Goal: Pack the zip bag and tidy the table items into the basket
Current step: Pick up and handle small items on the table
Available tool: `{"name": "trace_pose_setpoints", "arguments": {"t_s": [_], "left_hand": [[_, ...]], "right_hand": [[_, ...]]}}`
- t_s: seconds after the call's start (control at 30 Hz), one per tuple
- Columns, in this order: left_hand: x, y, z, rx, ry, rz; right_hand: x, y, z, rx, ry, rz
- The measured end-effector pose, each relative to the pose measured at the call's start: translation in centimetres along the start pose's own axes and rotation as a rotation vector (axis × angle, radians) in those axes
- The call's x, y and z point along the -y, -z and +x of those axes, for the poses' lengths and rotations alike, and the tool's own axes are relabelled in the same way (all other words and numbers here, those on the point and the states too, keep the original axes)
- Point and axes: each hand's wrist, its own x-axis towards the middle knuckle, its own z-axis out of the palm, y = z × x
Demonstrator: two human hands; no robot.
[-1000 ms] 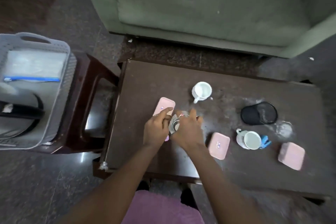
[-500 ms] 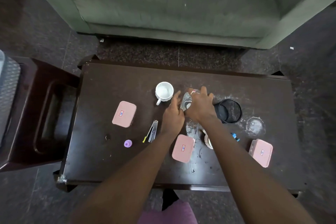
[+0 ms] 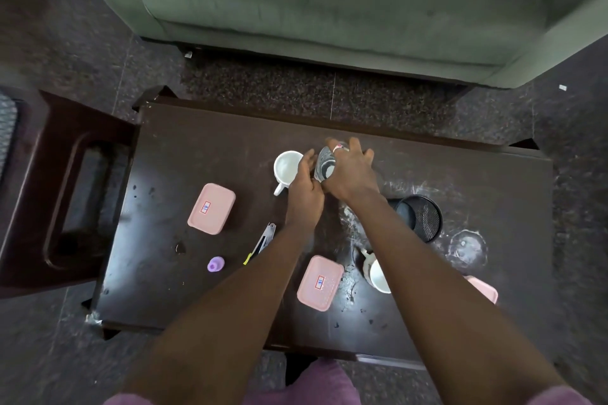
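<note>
Both my hands meet over the far middle of the dark table [image 3: 184, 154] and hold a small clear zip bag [image 3: 325, 164] with something grey and dark inside. My left hand [image 3: 306, 189] grips its left side, right beside a white cup [image 3: 287, 169]. My right hand [image 3: 351, 171] covers its right side and top with fingers spread and curled. Only a sliver of the grey basket [image 3: 4, 128] shows at the far left edge, on a brown stool [image 3: 65, 194].
On the table lie three pink lidded boxes [image 3: 211, 209] [image 3: 319, 283] [image 3: 484, 289], a metal clipper [image 3: 265, 238], a purple cap [image 3: 215, 264], a black mesh holder [image 3: 420, 218], a white mug [image 3: 379, 275] under my right arm, and a clear lid [image 3: 468, 245]. A green sofa [image 3: 329, 3] stands beyond.
Both hands carried the zip bag from the near left part of the table towards its far middle, beside the white cup. The view swung right, so the basket slid almost out of sight.
</note>
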Motion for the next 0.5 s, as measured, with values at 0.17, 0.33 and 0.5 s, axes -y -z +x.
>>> {"name": "trace_pose_setpoints", "arguments": {"t_s": [0.17,0.33,0.5], "left_hand": [[0.32,0.32,0.23,0.008,-0.032,0.114],[0.08,0.37,0.09,0.020,-0.059,0.203],[0.05,0.55,0.22,0.000,-0.074,0.315]], "right_hand": [[0.13,-0.35,0.27,0.000,-0.010,0.012],[0.11,-0.55,0.06,-0.017,-0.021,-0.001],[0.38,-0.48,-0.12,-0.021,-0.020,-0.030]]}}
